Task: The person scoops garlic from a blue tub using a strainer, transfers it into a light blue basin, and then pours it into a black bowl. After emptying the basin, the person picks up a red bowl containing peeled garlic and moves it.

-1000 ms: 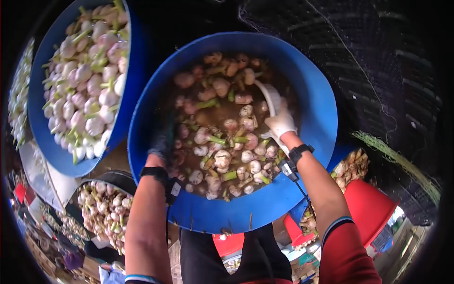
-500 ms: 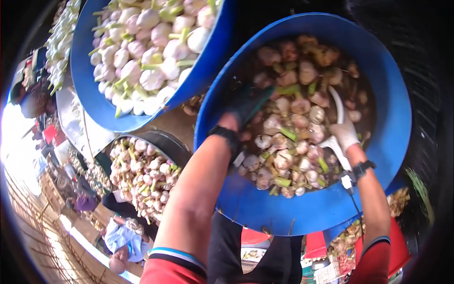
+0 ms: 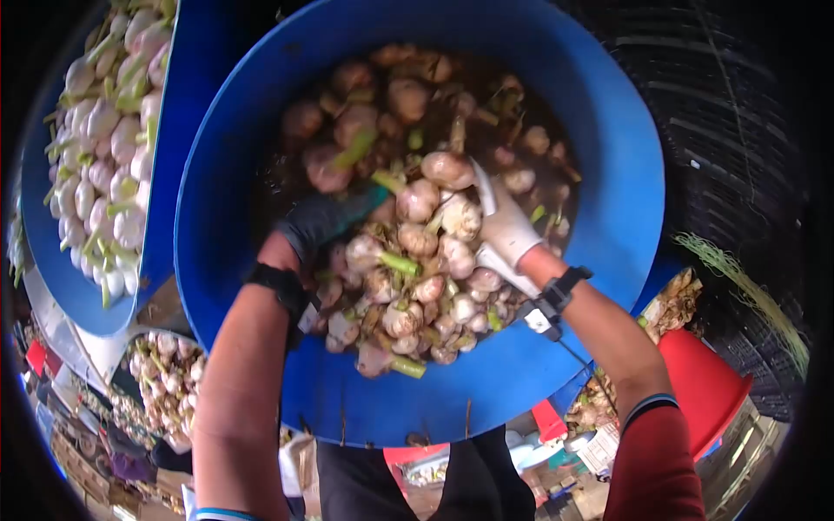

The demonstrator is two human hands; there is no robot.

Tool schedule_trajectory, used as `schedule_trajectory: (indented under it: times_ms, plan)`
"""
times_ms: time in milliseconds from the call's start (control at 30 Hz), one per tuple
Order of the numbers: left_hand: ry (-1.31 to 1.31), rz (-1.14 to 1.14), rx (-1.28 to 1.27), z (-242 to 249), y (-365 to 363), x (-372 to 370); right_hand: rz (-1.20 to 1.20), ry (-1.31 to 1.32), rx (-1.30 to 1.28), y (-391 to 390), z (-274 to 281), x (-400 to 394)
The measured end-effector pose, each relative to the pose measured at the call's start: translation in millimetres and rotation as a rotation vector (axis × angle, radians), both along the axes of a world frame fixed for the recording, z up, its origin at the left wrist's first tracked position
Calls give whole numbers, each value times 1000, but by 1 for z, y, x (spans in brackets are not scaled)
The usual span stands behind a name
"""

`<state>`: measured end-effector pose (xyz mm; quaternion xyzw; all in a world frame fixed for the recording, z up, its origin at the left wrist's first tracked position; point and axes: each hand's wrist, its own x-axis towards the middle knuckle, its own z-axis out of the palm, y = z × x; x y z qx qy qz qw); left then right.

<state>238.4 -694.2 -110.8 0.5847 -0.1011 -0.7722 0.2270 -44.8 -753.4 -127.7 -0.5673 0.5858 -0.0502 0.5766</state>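
A large blue tub (image 3: 618, 182) holds dark water and many garlic bulbs (image 3: 401, 319), some with short green stems. My left hand (image 3: 326, 221), in a dark glove with green fingertips, reaches in from the left side against the bulbs; its fingers are stretched toward the middle. On the right, my right hand (image 3: 508, 227), in a white glove, lies against the heap, next to a bulb (image 3: 460, 217). A white curved tool (image 3: 506, 271) shows at this hand, with a cable by the wrist. Its fingertips are partly hidden among the bulbs.
Another blue tub (image 3: 95, 304) with cleaner garlic stands at the left. Below it is a container of garlic (image 3: 165, 373). A red container (image 3: 699, 391) is at the lower right, near green stalks (image 3: 747, 286). Black ribbed material (image 3: 686, 104) lies at the upper right.
The view has shifted, so the tub appears farther left. My hands are closer together around the bulbs, and the heap between them looks raised.
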Motion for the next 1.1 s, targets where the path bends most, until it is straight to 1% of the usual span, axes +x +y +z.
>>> schedule_trajectory:
  times_ms: [33,100,133,167,200,233,300,333,367,400,433,500,533,567,600,633,700,733,767,833,867,900,967,1000,1033,1100]
  plan:
    - [-61,-84,-247,-10,1,-5,-2,269,114,-1,2,8]
    - [-187,-230,-258,-10,-4,-17,-13,163,64,9,-7,10]
    - [-117,-57,-276,-18,11,-29,39,186,10,10,-10,5]
    - [-36,110,-275,-20,23,-40,87,218,-26,12,2,6]
    - [65,98,-210,-25,34,-38,92,230,17,13,17,0]
    - [108,18,-146,-8,29,-35,78,141,38,11,26,-4]
    - [151,-8,84,20,16,-32,39,-4,89,4,38,-4]
    - [76,44,-93,5,22,-40,-35,-71,146,7,20,-11]
    - [-7,92,-279,-17,28,-48,23,127,52,12,8,-14]
    - [56,128,-293,-28,28,-52,35,137,52,14,-2,-14]
    - [-123,101,-333,-28,28,-59,49,148,59,16,-8,-14]
    - [-208,49,-81,-57,46,-63,50,168,71,24,4,-14]
    - [-211,53,-61,-45,52,-66,-26,28,80,27,15,-18]
    - [-171,117,-87,-24,47,-69,-98,-118,75,25,24,-20]
    - [-133,184,-116,-4,42,-75,-82,-95,83,24,33,-24]
    - [-105,304,-154,11,41,-82,-168,-186,127,26,41,-28]
    - [-149,285,-149,43,36,-92,-141,-238,147,21,65,-31]
    - [-197,227,-130,49,35,-96,-151,-212,123,21,93,-29]
    - [-93,220,-128,55,36,-98,-132,-220,115,21,104,-35]
    - [-95,342,-220,80,41,-109,-62,-227,75,20,126,-44]
    - [-18,471,-238,105,41,-114,-97,-259,107,20,141,-46]
    - [-20,466,-275,112,42,-118,-68,-261,103,20,156,-45]
    - [71,657,-312,129,49,-130,-189,-300,185,18,180,-41]
    - [94,730,-345,134,55,-137,-188,-342,242,13,184,-45]
    - [31,768,-335,152,55,-139,-261,-390,315,13,208,-35]
    - [64,804,-372,170,61,-142,-183,-368,321,10,236,-29]
